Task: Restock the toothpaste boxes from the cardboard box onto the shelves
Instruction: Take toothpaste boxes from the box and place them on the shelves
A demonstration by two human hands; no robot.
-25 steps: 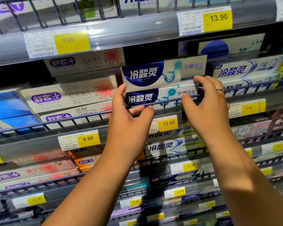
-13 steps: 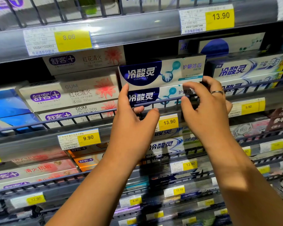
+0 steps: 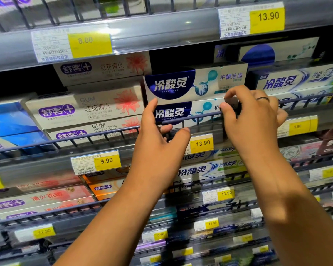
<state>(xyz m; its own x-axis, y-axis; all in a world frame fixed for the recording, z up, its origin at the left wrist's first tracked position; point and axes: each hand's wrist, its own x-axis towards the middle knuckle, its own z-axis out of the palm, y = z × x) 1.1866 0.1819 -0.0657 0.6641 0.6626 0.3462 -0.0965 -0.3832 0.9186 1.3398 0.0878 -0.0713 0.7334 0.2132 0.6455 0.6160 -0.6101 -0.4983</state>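
Two blue-and-white toothpaste boxes lie stacked on the middle shelf, the upper box [image 3: 194, 83] on the lower box [image 3: 183, 113], behind a wire rail [image 3: 112, 132]. My left hand [image 3: 160, 144] is at their left end: the thumb stands up against the upper box's lower left corner, and the fingers curl at the rail in front of the lower box. At the right end my right hand [image 3: 254, 120], with a ring on one finger, pinches the lower box between thumb and curled forefinger. The cardboard box is out of view.
White toothpaste boxes with red flowers [image 3: 88, 110] fill the shelf to the left, and more blue-and-white boxes [image 3: 296, 79] stand to the right. Yellow price tags [image 3: 201, 144] line every shelf edge. The shelf above [image 3: 161, 33] overhangs closely, and lower shelves hold more boxes.
My right hand's fingers have curled in tighter over the right end of the stacked boxes. My left hand has stayed at the left end, and the boxes have barely shifted.
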